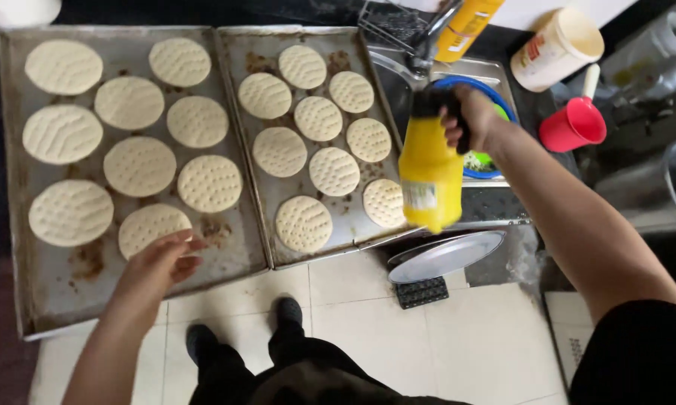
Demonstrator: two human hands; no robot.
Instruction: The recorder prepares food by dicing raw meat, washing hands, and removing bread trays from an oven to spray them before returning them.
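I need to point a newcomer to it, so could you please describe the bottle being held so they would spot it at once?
Start at the two metal baking trays of pale dough rounds, then look past the right tray's edge, in front of the sink. There the right hand grips a yellow plastic squeeze bottle by its black top. Unlike the yellow bottle standing behind the tap, it is held up.

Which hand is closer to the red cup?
The right. The right hand grips the yellow bottle just left of the red cup. The left hand rests far off on the left baking tray.
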